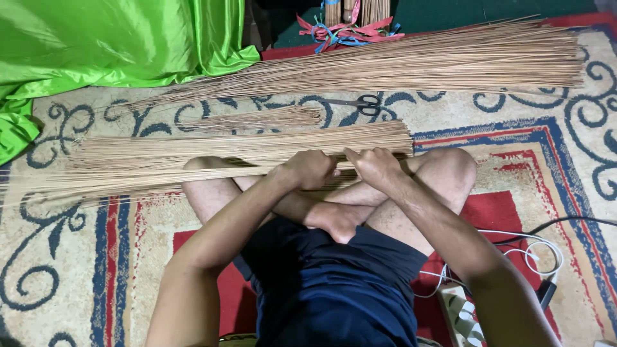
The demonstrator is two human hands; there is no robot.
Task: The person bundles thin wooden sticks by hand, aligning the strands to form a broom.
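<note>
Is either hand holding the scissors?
No: the scissors lie on the carpet beyond the stick bundle, which the left hand and right hand both grip.

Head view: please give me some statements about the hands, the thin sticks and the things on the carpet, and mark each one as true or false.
1. Both hands grip the bundle of thin sticks lying across the lap. True: the left hand and right hand close on it side by side.
2. The scissors lie on the green cloth. False: they lie on the patterned carpet, between two stick piles.
3. A larger pile of sticks lies farther from the person. True.
4. The person stands at a table. False: the person sits cross-legged on the carpet.
5. White cables lie by the person's right side. True.
</note>
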